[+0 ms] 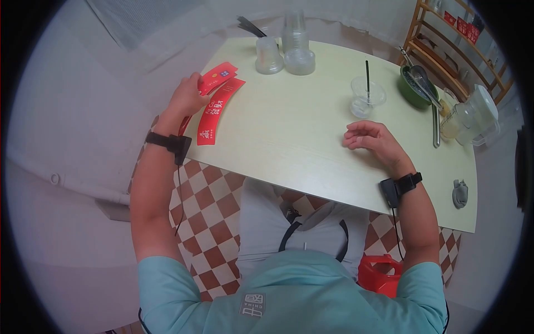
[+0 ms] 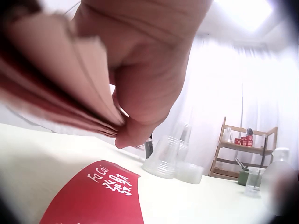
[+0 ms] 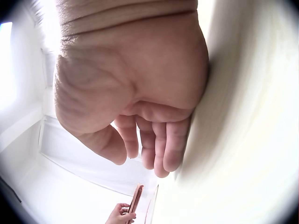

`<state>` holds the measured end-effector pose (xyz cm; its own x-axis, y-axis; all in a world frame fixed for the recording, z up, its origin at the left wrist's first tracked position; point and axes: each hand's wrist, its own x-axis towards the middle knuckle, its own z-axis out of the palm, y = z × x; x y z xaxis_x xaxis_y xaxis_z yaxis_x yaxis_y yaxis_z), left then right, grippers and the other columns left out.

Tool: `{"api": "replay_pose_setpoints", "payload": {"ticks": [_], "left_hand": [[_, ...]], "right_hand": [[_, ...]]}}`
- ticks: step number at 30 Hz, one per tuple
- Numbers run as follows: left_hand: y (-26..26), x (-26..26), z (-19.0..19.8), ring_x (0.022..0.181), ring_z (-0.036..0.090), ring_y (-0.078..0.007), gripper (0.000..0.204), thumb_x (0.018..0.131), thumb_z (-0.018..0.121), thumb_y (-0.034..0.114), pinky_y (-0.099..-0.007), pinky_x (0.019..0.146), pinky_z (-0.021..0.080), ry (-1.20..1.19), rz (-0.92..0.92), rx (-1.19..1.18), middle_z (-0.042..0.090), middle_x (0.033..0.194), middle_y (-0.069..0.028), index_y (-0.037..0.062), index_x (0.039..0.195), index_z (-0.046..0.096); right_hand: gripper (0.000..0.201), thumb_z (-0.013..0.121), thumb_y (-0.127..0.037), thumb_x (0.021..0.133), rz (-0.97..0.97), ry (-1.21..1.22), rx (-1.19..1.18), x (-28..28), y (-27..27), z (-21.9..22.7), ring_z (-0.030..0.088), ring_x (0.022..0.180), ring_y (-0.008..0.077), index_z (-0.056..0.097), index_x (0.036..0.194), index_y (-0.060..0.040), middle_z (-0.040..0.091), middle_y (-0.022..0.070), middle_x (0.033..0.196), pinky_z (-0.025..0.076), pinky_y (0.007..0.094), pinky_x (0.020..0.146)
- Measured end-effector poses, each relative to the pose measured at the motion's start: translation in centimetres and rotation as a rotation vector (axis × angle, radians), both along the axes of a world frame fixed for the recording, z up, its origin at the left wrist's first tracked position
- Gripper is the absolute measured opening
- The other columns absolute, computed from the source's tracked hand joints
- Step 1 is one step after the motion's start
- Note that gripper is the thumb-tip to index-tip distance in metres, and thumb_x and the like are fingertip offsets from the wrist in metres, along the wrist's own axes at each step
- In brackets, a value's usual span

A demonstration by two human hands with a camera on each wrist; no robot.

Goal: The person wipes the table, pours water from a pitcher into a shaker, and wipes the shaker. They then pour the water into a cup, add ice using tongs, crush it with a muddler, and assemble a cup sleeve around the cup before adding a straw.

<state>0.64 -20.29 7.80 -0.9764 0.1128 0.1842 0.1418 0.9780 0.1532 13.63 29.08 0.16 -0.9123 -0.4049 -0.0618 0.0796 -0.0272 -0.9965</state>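
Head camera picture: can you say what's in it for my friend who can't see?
A person's left hand holds a stack of red printed papers at the left side of a pale yellow table, beside a curved red paper strip. The empty right hand is near a clear plastic cup with a thin black straw; stacks of clear plastic cups stand farther back.

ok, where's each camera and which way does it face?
Head: head-worn, facing forward-down over table; shows left hand, right hand, forearms, shirt.
Left wrist: strapped there, facing past left hand and the red papers it grips, toward wooden shelf.
Right wrist: strapped there, along right hand; left hand beyond.
Shared: head and left wrist both show the shelf.
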Motion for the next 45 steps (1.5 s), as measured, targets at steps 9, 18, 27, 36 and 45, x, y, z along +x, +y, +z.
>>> {"api": "replay_pose_setpoints", "payload": {"ticks": [9, 18, 27, 36, 45], "left_hand": [[3.1, -0.6, -5.7, 0.110, 0.063, -0.0417, 0.066, 0.082, 0.074, 0.032, -0.0436, 0.093, 0.053, -0.224, 0.149, -0.126, 0.057, 0.124, -0.0315, -0.0027, 0.131, 0.046], [0.7, -4.6, -6.0, 0.109, 0.066, -0.0395, 0.068, 0.082, 0.076, 0.037, -0.0449, 0.094, 0.052, -0.209, 0.175, 0.007, 0.067, 0.114, -0.0269, -0.0042, 0.128, 0.046], [0.1, -5.1, -4.3, 0.100, 0.068, -0.0324, 0.049, 0.077, 0.083, 0.031, -0.0401, 0.087, 0.053, -0.178, 0.172, 0.146, 0.070, 0.106, -0.0177, 0.0031, 0.110, 0.060], [2.5, -3.0, 1.2, 0.104, 0.068, -0.0305, 0.065, 0.080, 0.082, 0.026, -0.0380, 0.091, 0.054, 0.074, 0.139, 0.260, 0.068, 0.114, -0.0195, 0.0007, 0.130, 0.048], [16.0, 3.4, 1.5, 0.107, 0.065, -0.0215, 0.063, 0.093, 0.074, 0.020, -0.0462, 0.091, 0.056, -0.128, -0.042, 1.478, 0.062, 0.115, -0.0109, 0.0011, 0.139, 0.036]], "right_hand": [[0.033, 0.062, -0.003, 0.094, -0.003, -0.008, 0.034, 0.1, 0.0, 0.3, 0.069, 0.103, 0.0187, 0.061, 0.126, 0.0043, 0.067, 0.0123, 0.114, 0.054, 0.0291, 0.092], [0.030, 0.060, 0.000, 0.094, 0.002, 0.008, 0.034, -0.1, 0.1, 0.0, 0.069, 0.103, 0.0206, 0.062, 0.124, 0.0028, 0.068, 0.0129, 0.112, 0.055, 0.0316, 0.092], [0.035, 0.059, -0.003, 0.095, 0.033, 0.019, 0.033, -0.4, 0.5, -0.7, 0.068, 0.103, 0.0179, 0.059, 0.129, 0.0039, 0.067, 0.0118, 0.116, 0.055, 0.0300, 0.092], [0.035, 0.060, -0.002, 0.094, 0.027, 0.002, 0.052, -0.1, 0.3, -0.1, 0.068, 0.103, 0.0177, 0.060, 0.128, 0.0036, 0.068, 0.0115, 0.115, 0.055, 0.0305, 0.093], [0.043, 0.067, 0.000, 0.090, 0.047, 0.009, -0.021, -0.2, 0.5, -0.3, 0.069, 0.103, 0.0195, 0.058, 0.132, 0.0024, 0.068, 0.0114, 0.114, 0.056, 0.0321, 0.092]]}}
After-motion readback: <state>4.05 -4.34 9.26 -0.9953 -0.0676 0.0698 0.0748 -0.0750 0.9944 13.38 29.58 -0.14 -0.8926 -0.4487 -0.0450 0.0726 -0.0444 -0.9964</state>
